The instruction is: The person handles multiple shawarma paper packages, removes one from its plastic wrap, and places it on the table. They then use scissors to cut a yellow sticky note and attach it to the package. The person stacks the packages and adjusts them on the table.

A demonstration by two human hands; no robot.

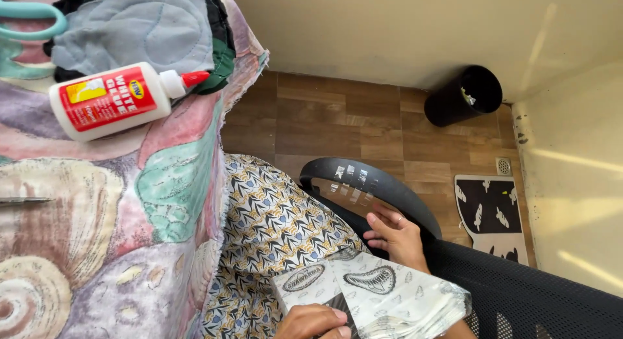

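A folded stack of white paper point(389, 293) with dark oval prints lies on my lap, over patterned fabric point(272, 228). My left hand point(315, 323) sits at the bottom edge of the view, gripping the near corner of the paper. My right hand point(397, 237) is above the paper, its fingers loosely apart and resting against the black chair armrest point(370, 176). Several small strips of clear tape are stuck on the armrest. The paper covers my right wrist.
A table under a floral cloth point(97, 235) fills the left side. It carries a white glue bottle point(110, 99) with a red label, teal scissors handles point(29, 17), a grey quilted cloth point(136, 27) and a metal blade tip point(23, 200). A black bin point(464, 95) and a dark mat point(490, 215) are on the wood floor.
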